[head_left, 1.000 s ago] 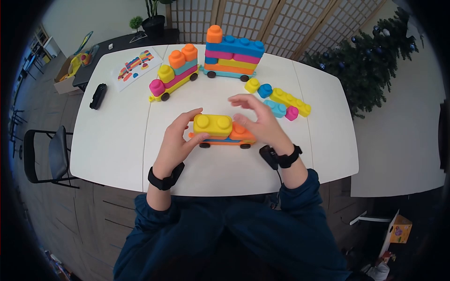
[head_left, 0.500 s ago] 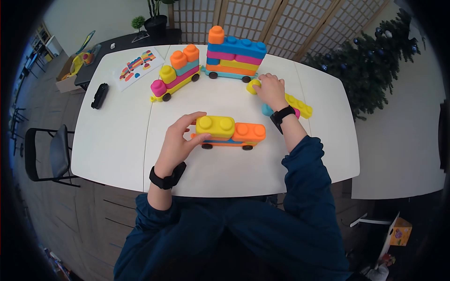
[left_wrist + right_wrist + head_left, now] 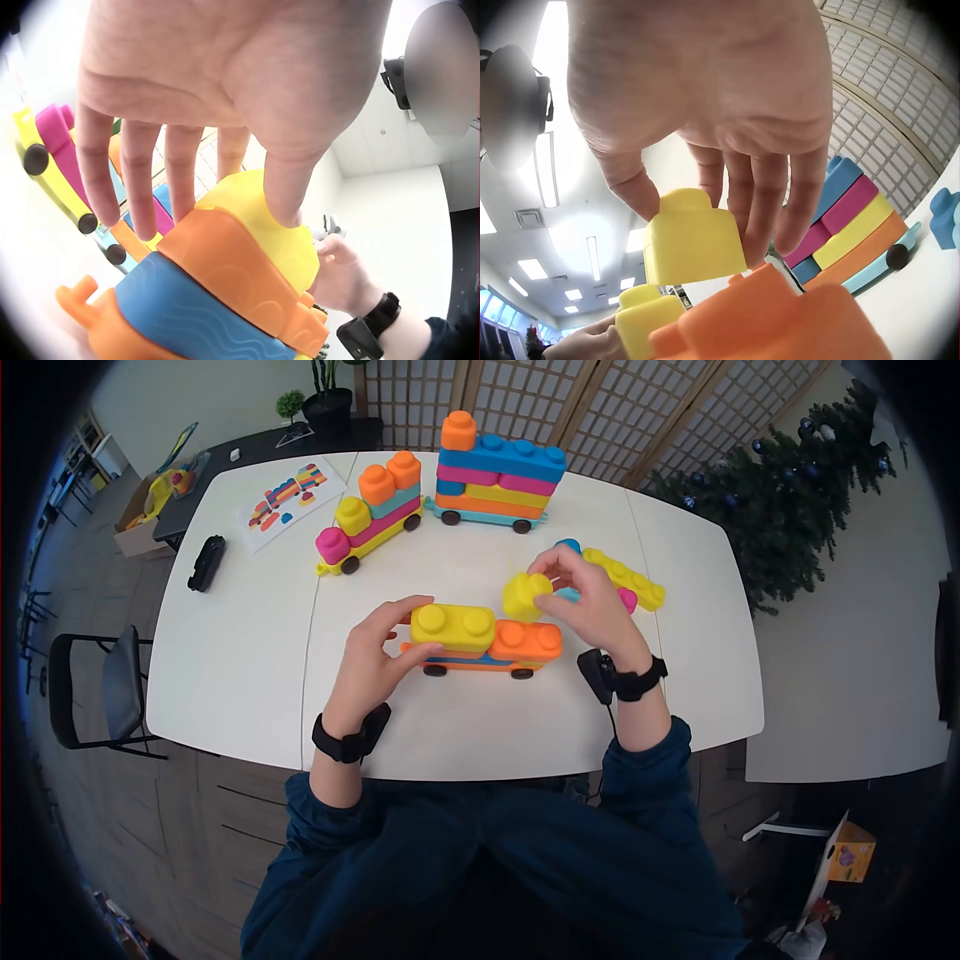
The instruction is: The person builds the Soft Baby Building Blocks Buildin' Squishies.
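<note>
On the table stands a wheeled stack with an orange base, blue and orange blocks, a yellow two-stud block (image 3: 453, 627) on its left and an orange block (image 3: 526, 641) on its right. My left hand (image 3: 372, 660) grips the yellow two-stud block between thumb and fingers; the left wrist view shows the thumb against the yellow block (image 3: 255, 217). My right hand (image 3: 593, 605) pinches a small yellow block (image 3: 524, 597) above and behind the orange block. In the right wrist view that yellow block (image 3: 692, 240) hangs upright, apart from the orange block (image 3: 772, 315).
Two wheeled block cars, one low (image 3: 375, 520) and one tall (image 3: 500, 485), stand behind. At the right lie a long yellow block (image 3: 625, 579), a pink block (image 3: 627, 600) and blue ones. A picture sheet (image 3: 291, 506) and a black object (image 3: 207, 564) are on the left.
My right hand went from the stack to the loose blocks, took hold of the small yellow block and carried it back toward the stack. My left hand has stayed on the two-stud block.
</note>
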The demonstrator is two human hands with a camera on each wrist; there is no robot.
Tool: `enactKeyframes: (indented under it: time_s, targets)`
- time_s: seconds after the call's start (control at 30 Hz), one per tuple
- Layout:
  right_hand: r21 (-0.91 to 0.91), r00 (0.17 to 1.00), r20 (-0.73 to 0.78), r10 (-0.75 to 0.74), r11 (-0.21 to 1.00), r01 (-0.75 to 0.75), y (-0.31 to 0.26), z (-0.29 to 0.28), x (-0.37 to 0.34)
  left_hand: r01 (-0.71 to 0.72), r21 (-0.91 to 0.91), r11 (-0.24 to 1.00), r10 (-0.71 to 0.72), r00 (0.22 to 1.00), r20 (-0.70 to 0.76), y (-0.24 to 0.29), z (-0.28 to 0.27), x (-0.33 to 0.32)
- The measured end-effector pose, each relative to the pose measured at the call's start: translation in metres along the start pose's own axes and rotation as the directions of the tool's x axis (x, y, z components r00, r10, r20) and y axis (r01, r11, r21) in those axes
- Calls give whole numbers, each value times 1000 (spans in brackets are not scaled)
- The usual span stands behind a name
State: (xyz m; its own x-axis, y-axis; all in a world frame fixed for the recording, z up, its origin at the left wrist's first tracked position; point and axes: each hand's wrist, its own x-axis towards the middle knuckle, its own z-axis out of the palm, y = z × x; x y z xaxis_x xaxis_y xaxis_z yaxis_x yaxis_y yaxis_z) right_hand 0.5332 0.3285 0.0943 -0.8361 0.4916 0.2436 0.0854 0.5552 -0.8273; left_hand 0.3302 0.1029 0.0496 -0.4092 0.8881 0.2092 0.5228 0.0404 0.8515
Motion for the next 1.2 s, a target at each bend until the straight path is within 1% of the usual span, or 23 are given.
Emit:
enactKeyframes:
  time_s: [0.07, 0.1, 0.17, 0.23, 0.3, 0.33, 0.4, 0.6, 0.73, 0.83, 0.9, 1.03, 1.2]
  targets:
    - [19, 998, 54, -40, 999, 39, -4, 6, -14, -7, 6, 1000, 7, 1000, -8, 1, 0, -1]
    - [19, 998, 55, -40, 999, 39, -7, 9, -19, -6, 6, 1000, 6, 1000, -8, 1, -1, -1]
    - [-28, 993, 111, -35, 999, 39, -14, 16, -25, 14, 10, 1000, -14, 1000, -5, 1, -1, -1]
    - [-28, 994, 106, -32, 999, 35, -15, 22, -28, 24, 6, 1000, -24, 1000, -3, 2, -1, -1]
    - [73, 994, 104, -36, 997, 28, -3, 29, -31, 33, 2, 999, -33, 999, -2, 2, -2, -1]
    - [74, 994, 104, -36, 997, 28, -1, 32, -33, 42, -2, 999, -42, 999, -1, 2, -2, -1]
    - [87, 995, 68, -73, 994, 67, 1, 37, -38, 51, -5, 999, -51, 999, -1, 3, -2, -1]
    - [57, 995, 68, -78, 996, 74, 1, 36, -41, 48, -15, 999, -48, 999, 4, 2, -1, -1]
    - [73, 996, 70, -61, 996, 56, 0, 36, -41, 63, -27, 998, -63, 998, 5, 3, -1, -2]
    - [58, 994, 69, -86, 995, 82, 0, 35, -40, 64, -21, 998, -64, 998, 5, 4, -1, -2]
    - [68, 990, 111, -91, 994, 83, 1, 32, -38, 64, -18, 998, -64, 998, 7, 4, 0, -1]
    - [71, 990, 110, -88, 994, 81, 3, 33, -38, 70, -14, 997, -70, 998, 2, 4, -1, -1]
    - [76, 994, 45, -99, 993, 95, 8, 40, -41, 68, -27, 997, -68, 998, -2, 4, -2, -1]
